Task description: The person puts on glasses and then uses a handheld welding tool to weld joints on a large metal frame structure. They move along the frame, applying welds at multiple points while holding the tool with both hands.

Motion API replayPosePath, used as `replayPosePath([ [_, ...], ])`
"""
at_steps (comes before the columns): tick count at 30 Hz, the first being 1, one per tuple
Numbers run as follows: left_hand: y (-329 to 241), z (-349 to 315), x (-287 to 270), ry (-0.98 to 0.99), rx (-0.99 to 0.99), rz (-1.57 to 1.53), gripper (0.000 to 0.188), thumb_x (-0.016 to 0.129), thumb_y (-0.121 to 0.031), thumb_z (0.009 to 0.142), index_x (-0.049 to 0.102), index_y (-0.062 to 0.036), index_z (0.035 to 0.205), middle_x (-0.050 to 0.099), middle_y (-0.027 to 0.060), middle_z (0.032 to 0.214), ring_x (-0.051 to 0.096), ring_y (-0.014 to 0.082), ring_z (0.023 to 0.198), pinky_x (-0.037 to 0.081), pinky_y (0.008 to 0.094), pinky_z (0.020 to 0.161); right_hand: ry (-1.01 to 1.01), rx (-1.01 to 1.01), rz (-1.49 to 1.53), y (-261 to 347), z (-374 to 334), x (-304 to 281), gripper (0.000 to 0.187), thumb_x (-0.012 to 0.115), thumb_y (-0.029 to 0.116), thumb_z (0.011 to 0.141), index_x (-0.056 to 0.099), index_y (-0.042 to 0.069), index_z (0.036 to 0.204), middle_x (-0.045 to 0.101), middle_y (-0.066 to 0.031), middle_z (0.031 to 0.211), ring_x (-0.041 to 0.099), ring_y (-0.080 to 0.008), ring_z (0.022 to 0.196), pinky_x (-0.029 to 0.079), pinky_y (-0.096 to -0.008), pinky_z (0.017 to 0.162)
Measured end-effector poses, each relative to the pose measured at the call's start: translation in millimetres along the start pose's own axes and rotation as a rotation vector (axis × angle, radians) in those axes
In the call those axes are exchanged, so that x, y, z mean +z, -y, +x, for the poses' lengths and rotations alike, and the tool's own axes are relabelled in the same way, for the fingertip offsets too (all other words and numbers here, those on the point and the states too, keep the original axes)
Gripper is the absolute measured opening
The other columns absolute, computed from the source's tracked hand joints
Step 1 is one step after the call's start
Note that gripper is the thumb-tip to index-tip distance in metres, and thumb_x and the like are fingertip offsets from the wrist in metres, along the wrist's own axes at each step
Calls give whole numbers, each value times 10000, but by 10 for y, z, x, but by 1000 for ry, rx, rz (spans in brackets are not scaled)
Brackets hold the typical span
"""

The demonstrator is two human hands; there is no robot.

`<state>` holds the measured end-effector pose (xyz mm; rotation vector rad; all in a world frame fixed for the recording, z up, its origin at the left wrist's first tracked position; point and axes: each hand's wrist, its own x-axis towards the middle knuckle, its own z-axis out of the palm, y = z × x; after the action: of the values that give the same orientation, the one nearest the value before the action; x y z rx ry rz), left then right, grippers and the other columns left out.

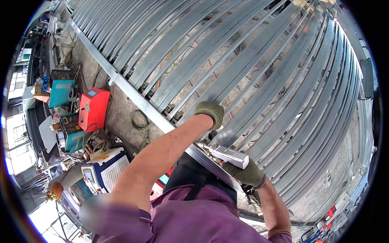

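Holding the long silver tool (230, 155), the right hand (248, 174) points it left, near the left hand (210, 114), whose fingers' grip I cannot tell.

Coiled cable (139, 127) on grey floor (121, 107)

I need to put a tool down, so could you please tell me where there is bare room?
Bare floor shows between the red machine and the long metal rail, beside the coiled cable; another patch lies right of the metal slats. Around the teal machines it is crowded.
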<state>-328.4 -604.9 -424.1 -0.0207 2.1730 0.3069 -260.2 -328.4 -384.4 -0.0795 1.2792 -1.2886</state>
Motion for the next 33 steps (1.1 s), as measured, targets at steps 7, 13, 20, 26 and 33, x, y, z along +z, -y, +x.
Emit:
replayPosePath([
  [7,-3,-23,-48,27,-6,8,358,700,-227,915,816,-107,1232,805,181,1211,773,352,1153,615,475,964,75,101,-302,243,7,13,457,710,174,1078,587,52,1501,726,-109,1372,702,-181,1241,589,-309,1095],
  [13,24,28,33,-10,0,1,363,695,-243,920,816,-122,1241,801,168,1234,760,351,1183,614,483,965,10,61,-376,165,13,-20,474,801,203,1014,653,57,1440,763,-116,1330,736,-190,1195,601,-316,1064],
  [20,-2,36,27,-14,-14,2,328,734,-196,908,831,-120,1212,810,163,1221,775,349,1159,624,478,938,9,79,-350,225,6,0,491,828,240,993,677,56,1422,786,-119,1292,753,-207,1179,604,-322,1019],
  [26,35,95,102,-16,-12,14,371,730,-262,928,810,-121,1262,780,168,1297,746,355,1220,610,481,986,1,109,-388,166,6,-24,492,827,270,991,683,64,1414,791,-112,1274,758,-209,1166,609,-315,1006],
  [33,-14,13,-38,50,-19,14,399,721,-284,941,795,-114,1294,763,166,1342,730,359,1252,601,481,1018,34,127,-32,-156,47,-104,498,819,294,997,678,72,1420,785,-118,1283,756,-213,1170,612,-318,1001],
])
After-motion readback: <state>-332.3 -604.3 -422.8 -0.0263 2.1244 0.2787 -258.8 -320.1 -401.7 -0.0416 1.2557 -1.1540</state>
